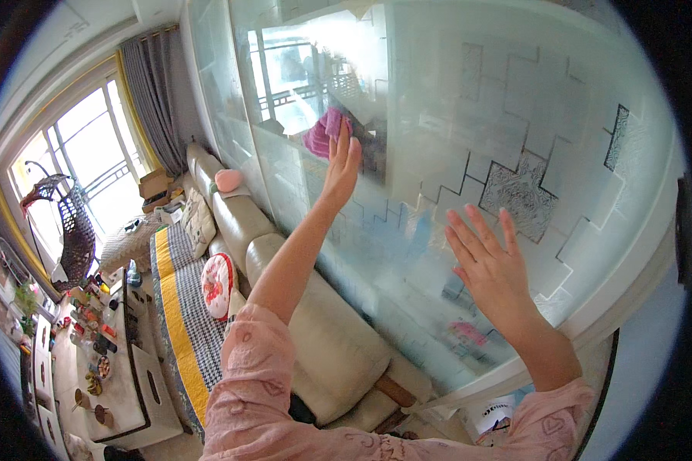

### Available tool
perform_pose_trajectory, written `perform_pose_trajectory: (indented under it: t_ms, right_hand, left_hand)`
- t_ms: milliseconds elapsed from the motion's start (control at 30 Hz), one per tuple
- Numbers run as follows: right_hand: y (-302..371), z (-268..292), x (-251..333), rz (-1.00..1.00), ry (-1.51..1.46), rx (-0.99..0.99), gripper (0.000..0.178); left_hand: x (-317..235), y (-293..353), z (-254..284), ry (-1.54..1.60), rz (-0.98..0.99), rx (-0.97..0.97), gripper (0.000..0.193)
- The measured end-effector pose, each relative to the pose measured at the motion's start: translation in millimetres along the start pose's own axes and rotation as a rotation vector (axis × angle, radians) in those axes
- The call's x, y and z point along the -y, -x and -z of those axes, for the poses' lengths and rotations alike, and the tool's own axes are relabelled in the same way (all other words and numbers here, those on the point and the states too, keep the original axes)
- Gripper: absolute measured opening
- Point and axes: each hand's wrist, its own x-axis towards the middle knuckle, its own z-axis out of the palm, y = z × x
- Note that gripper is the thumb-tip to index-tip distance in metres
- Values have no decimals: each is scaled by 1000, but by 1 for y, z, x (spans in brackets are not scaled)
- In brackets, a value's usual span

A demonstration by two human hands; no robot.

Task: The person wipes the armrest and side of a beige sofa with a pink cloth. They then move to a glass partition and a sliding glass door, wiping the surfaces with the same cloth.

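Head view: the left hand (pixel 344 163) lays extended fingers over a purple cloth (pixel 321 138) against the glass panel (pixel 430 100), toward its left edge; whether that grip clamps, I cannot tell. Near the panel's lower-right edge, the right hand (pixel 490 273) has its grip apart, fingers spread.

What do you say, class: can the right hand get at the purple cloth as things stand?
Probably not directly: the right hand looks empty, but the left hand, on the purple cloth, lies in between.
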Motion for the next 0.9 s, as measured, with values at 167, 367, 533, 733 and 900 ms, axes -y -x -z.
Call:
perform_pose_trajectory:
  t_ms: [167,367,533,733,900]
  right_hand:
    - [-1,1,0,21,0,9,59]
    - [4,-3,-1,-5,-59,8,56]
    - [1,0,3,6,-38,23,56]
    - [0,-5,2,32,-6,9,57]
    - [2,-1,1,5,-37,27,56]
  left_hand:
    - [-18,-51,42,48,152,-33,67]
    - [-57,-14,26,68,168,27,68]
    - [-43,-19,35,-14,85,-23,67]
    - [-54,-40,51,-38,106,-53,71]
    - [-45,2,26,-42,87,-23,71]
